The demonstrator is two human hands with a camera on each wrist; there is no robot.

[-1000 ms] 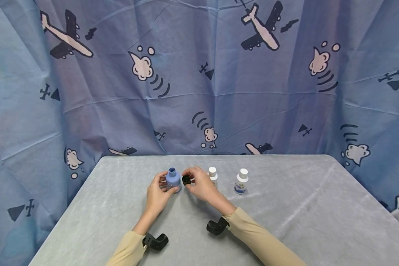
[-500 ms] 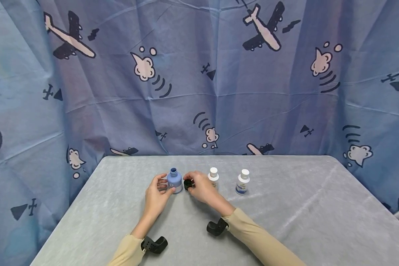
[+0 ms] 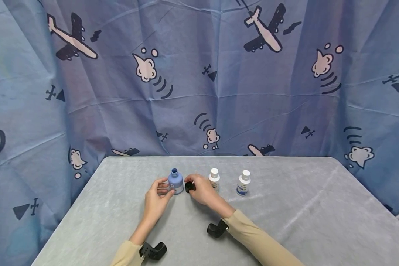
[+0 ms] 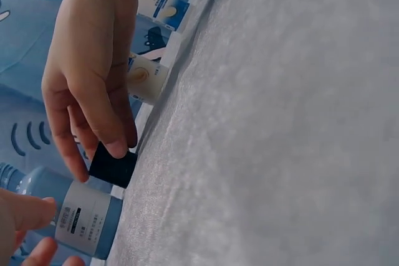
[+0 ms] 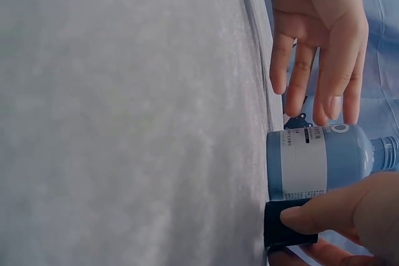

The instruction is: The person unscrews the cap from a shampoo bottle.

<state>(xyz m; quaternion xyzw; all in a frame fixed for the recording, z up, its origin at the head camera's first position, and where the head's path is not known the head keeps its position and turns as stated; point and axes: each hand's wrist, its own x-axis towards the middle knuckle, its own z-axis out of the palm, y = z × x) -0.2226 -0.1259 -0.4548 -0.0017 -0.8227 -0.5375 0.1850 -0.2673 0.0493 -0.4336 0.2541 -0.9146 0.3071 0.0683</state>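
Nearest, a left sleeve [image 3: 129,253] and a right sleeve [image 3: 259,236], both beige, reach over the gray-covered table [image 3: 302,214], each with a black device at the cuff. Farther on, the person's left hand [image 3: 157,199] has its fingers loosely extended just beside a blue bottle [image 3: 176,181], gripping nothing; whether a fingertip touches it cannot be told. The right hand [image 3: 201,190] pinches a black cap [image 3: 188,186] between thumb and fingers, down at the table surface. Just left of the cap, the blue bottle stands upright and uncapped, closer to the table's left edge than its right. One white bottle [image 3: 214,178] stands partly behind the right hand; another white bottle [image 3: 243,183] stands farther toward the right edge. Beyond the far edge hangs a blue curtain [image 3: 186,74] printed with airplanes.
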